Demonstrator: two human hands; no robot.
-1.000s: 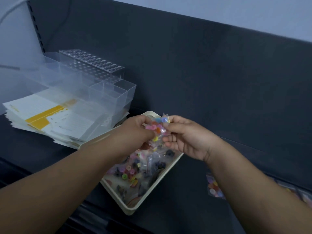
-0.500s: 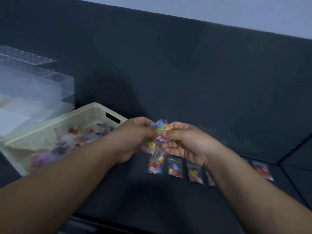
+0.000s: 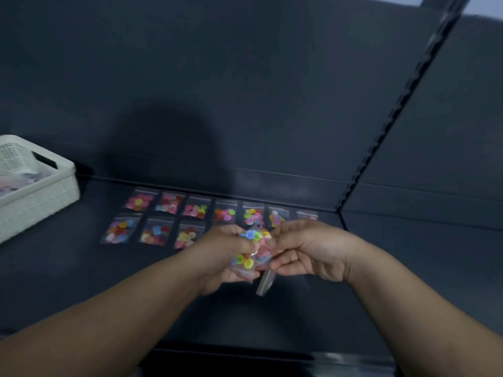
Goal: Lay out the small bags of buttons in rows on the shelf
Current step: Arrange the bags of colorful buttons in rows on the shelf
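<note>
While left hand and right hand pinch button bags, shelf edge runs below.

Clear button bags lie flat in two rows on the dark shelf.

Small clear plastic bags of coloured buttons flat on the dark shelf: 10 visible.
- back row, 12 o'clock side: 7
- front row: 3; the rest of the row is hidden by the hands

Held bunch of bags: at least 2, exact count unclear.
White perforated plastic basket, 9 o'clock: 1; contents blurred, uncountable.
Hands: 2, left hand and right hand.
</note>
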